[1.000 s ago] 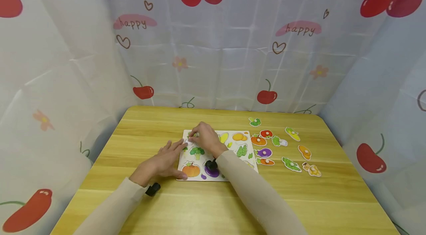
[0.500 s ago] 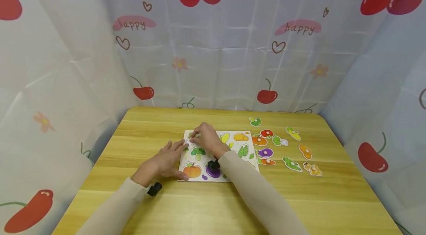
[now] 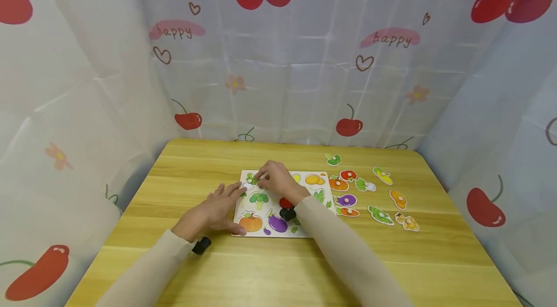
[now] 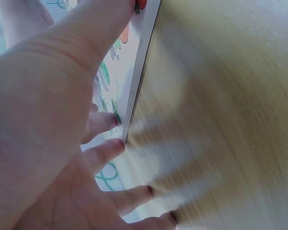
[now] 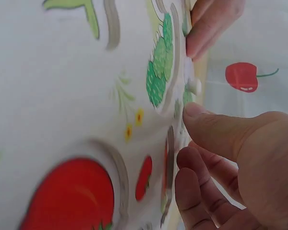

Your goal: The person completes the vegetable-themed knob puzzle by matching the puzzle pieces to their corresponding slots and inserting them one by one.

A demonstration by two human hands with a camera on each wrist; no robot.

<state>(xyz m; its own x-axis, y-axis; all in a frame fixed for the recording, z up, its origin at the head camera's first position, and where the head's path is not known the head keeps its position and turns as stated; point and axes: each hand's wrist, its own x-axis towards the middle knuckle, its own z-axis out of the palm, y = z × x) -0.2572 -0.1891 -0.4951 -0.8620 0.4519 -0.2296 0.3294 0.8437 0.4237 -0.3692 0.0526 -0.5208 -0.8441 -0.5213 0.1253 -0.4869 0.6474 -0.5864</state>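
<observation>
A white puzzle board (image 3: 273, 204) printed with vegetables lies on the table. My left hand (image 3: 217, 210) is spread at its left side, with the thumb at the front left corner and some fingertips along the edge. At the board's back left sits a white-and-green vegetable piece (image 3: 249, 184); its white knob (image 5: 195, 86) shows in the right wrist view. My right hand (image 3: 280, 182) hovers just right of that piece, thumb and fingers apart, holding nothing visible. Broccoli (image 3: 258, 199), pumpkin (image 3: 250, 223) and eggplant (image 3: 277, 222) pictures show on the board.
Several loose knobbed vegetable pieces lie right of the board, among them an eggplant piece (image 3: 345, 200), a carrot piece (image 3: 348, 211), a corn piece (image 3: 383, 175) and a pea pod piece (image 3: 381, 215). A cherry-print curtain (image 3: 296, 80) hangs behind the wooden table (image 3: 261, 268).
My right hand has let go of the white-and-green vegetable piece and shifted slightly right, uncovering it. The left hand stays at the board's left edge.
</observation>
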